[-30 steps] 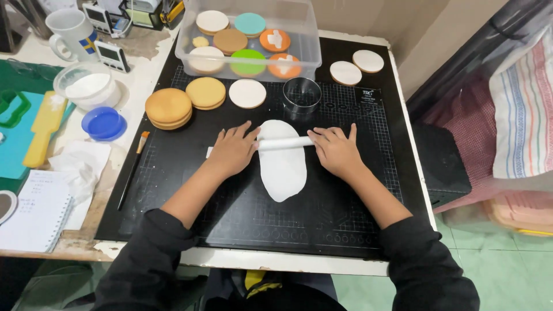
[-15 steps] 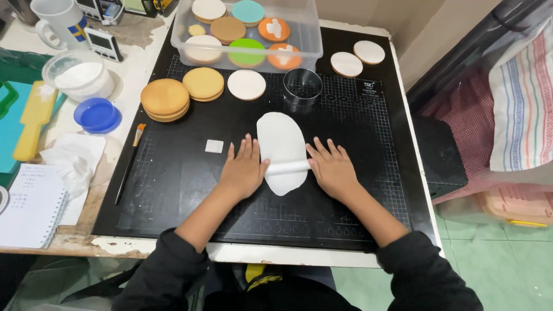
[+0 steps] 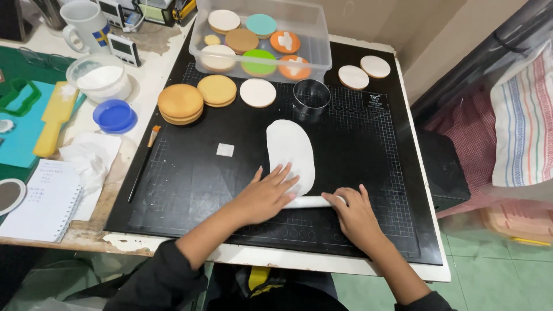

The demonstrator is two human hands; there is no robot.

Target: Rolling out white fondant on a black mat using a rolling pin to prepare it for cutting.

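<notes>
Head view: I see both hands, left and right, flat with fingers spread, pressing the thin white rolling pin at the near end of the white oval fondant sheet.

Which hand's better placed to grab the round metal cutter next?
Right, probably. The right hand sits more directly below the round metal cutter; the left hand lies flat on the white sheet.

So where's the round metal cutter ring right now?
The round metal cutter ring stands on the black cutting mat, just beyond the white rolled-out sheet, right in front of the clear plastic tub.
</notes>
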